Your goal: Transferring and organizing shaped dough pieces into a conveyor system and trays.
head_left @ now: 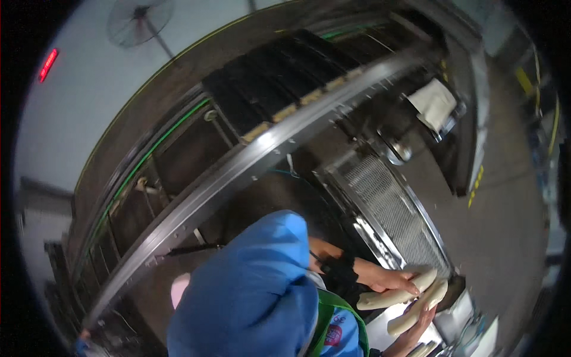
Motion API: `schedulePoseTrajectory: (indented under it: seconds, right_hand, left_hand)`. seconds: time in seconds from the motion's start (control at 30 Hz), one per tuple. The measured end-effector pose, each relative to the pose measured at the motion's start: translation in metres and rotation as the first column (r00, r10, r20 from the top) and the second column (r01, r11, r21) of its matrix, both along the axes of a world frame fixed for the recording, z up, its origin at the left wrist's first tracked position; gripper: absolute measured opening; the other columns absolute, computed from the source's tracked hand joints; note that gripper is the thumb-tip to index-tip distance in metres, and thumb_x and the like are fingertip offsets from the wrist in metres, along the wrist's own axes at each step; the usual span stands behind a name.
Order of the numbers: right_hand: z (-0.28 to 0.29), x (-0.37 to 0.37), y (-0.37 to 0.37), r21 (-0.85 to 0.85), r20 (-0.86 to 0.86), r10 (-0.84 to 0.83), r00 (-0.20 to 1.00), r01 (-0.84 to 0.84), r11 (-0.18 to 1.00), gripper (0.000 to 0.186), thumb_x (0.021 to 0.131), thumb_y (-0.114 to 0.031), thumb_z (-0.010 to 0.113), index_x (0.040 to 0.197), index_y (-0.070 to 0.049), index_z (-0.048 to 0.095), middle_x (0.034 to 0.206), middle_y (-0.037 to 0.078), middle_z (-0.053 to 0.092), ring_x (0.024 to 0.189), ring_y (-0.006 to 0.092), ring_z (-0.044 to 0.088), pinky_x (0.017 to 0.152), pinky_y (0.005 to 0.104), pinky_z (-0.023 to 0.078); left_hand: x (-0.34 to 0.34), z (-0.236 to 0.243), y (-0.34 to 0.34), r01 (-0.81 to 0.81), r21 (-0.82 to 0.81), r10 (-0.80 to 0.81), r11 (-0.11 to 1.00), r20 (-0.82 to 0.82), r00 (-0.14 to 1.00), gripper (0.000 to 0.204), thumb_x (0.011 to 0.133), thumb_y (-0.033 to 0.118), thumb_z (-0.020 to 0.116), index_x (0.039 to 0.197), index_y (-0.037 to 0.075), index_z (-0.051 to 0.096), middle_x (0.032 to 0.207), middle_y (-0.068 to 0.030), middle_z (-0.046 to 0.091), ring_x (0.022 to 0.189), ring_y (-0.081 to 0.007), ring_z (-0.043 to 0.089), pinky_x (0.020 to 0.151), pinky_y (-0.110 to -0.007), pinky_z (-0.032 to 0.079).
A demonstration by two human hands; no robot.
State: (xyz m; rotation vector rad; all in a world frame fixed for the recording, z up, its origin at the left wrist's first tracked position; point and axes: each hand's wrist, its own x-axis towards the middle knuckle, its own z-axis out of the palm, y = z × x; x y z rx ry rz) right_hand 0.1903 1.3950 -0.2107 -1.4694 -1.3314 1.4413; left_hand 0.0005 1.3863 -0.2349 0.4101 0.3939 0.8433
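Two long, pale, dough-like rolls are in my hands at the lower right. My left hand comes out of a blue sleeve with a black band at the wrist. Its fingers are closed over the upper roll. Just below, my right hand curls its fingers around the lower roll, partly hidden behind it. The rolls lie side by side at a slant and seem to touch near their right ends. Both are held next to the lower end of a metal mesh belt.
A long metal rail crosses the view, with black trays beyond it. A pale cloth lies at the upper right. Several pale strips show at the bottom edge. A stand fan stands at the far left.
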Motion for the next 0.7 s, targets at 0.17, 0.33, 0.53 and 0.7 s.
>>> schedulePoseTrajectory:
  seconds: [0.17, 0.33, 0.53, 0.7]
  right_hand:
    - [0.057, -0.174, 0.031, 0.157, -0.007, 0.52, 0.854, -0.513, 0.844, 0.07, 0.069, -0.042, 0.064, 0.119, -0.002, 0.037, 0.098, 0.013, 0.051, 0.083, 0.0203, 0.055, 0.067, 0.0347, 0.048]
    - [0.103, -0.374, 0.005, 0.34, -0.183, 0.901, 0.393, -0.834, 0.434, 0.063, 0.068, -0.031, 0.066, 0.116, 0.001, 0.039, 0.094, 0.01, 0.055, 0.066, 0.0136, 0.055, 0.054, 0.0256, 0.048]
    - [0.022, -0.571, -0.043, 0.011, -0.154, 0.986, 0.07, -0.997, 0.072, 0.052, 0.076, -0.02, 0.06, 0.118, 0.001, 0.039, 0.098, 0.008, 0.055, 0.067, 0.0105, 0.052, 0.054, 0.0236, 0.044]
    - [-0.142, -0.641, -0.087, -0.221, 0.094, 0.995, 0.02, -0.975, 0.041, 0.072, 0.067, -0.027, 0.062, 0.125, -0.001, 0.029, 0.096, 0.016, 0.054, 0.07, 0.0199, 0.057, 0.052, 0.029, 0.047]
  left_hand:
    - [-0.159, 0.038, -0.046, -0.569, 0.27, 0.584, 0.777, 0.03, 0.811, 0.058, 0.075, 0.028, 0.063, 0.118, 0.001, 0.035, 0.097, -0.0069, 0.053, 0.086, -0.0139, 0.05, 0.073, -0.028, 0.045]
    - [-0.287, 0.085, -0.135, -0.886, 0.345, 0.941, 0.309, 0.024, 0.337, 0.042, 0.08, 0.028, 0.056, 0.111, 0.002, 0.044, 0.088, -0.008, 0.056, 0.076, -0.017, 0.056, 0.071, -0.03, 0.047]
    - [-0.413, -0.017, -0.223, -0.972, -0.21, 0.98, -0.104, -0.186, -0.065, 0.032, 0.08, 0.027, 0.054, 0.1, 0.002, 0.05, 0.085, -0.0098, 0.057, 0.081, -0.0229, 0.057, 0.074, -0.036, 0.048]
    - [-0.464, -0.117, -0.261, -0.942, -0.076, 0.874, -0.327, -0.404, -0.271, 0.06, 0.074, -0.003, 0.048, 0.125, 0.015, 0.022, 0.11, -0.0126, 0.044, 0.096, -0.0272, 0.05, 0.08, -0.039, 0.044]
